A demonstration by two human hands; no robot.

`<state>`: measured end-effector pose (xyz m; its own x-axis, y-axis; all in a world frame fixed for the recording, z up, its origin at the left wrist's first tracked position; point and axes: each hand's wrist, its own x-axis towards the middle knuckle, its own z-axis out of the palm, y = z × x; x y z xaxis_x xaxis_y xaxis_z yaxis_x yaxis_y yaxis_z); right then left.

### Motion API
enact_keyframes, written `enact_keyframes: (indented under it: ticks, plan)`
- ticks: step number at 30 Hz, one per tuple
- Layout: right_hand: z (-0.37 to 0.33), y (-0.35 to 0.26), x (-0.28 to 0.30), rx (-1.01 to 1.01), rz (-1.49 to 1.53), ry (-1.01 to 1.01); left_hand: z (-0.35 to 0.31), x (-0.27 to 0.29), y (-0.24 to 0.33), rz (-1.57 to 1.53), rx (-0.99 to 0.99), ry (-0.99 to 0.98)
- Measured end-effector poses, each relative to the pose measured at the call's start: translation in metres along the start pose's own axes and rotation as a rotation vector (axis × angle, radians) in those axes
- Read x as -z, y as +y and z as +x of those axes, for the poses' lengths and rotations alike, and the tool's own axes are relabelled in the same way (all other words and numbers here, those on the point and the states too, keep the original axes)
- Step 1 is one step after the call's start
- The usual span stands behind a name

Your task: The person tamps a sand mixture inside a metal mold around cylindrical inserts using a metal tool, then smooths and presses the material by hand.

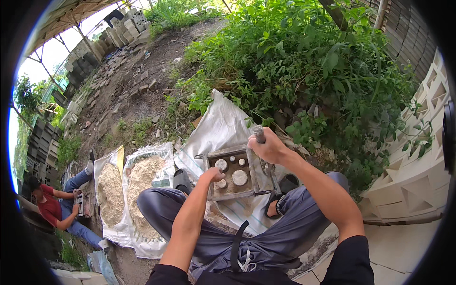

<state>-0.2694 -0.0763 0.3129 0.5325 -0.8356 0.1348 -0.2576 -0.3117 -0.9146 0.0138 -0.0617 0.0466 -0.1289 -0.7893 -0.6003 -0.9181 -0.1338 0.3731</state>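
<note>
Black sleeves [350, 261] nearest lens. Frame [230, 196] lies on white sack [219, 118], left of and nearer the body than right hand [270, 148], which is fisted round a rod [259, 134], forearm [317, 184] angled in from right. Left hand [216, 176] closer to the discs [240, 177], curled over frame's left side; can't tell if gripping one.

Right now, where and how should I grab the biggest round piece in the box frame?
I'd take the biggest round piece by its rim, from above: its flat top faces up, and the box frame surrounds it, so a low sideways reach looks awkward. Its right side seems freer, with the left hand over on its left.
</note>
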Motion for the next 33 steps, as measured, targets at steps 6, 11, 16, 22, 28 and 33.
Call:
enact_keyframes:
  ticks: [6,11,16,22,28,33]
  plan:
    - [0.001,0.04,-0.02,-0.072,-0.24,-0.267,-0.088,0.09,0.133,-0.224,-0.364,-0.007]
    - [-0.005,0.05,-0.041,-0.173,-0.088,-0.192,-0.11,0.046,0.145,-0.501,-0.467,0.003]
    - [0.009,0.102,-0.066,-0.168,-0.016,-0.194,-0.074,0.018,0.123,-0.564,-0.471,0.136]
    - [-0.001,0.111,-0.051,0.047,-0.385,-0.07,-0.055,-0.007,0.136,-0.403,-0.506,0.23]
    - [-0.027,0.097,-0.059,-0.214,-0.539,0.01,-0.041,-0.005,0.116,-0.179,-0.562,0.197]
    - [-0.051,0.127,-0.078,-0.19,-0.626,0.124,-0.045,-0.036,0.086,0.457,-0.441,0.323]
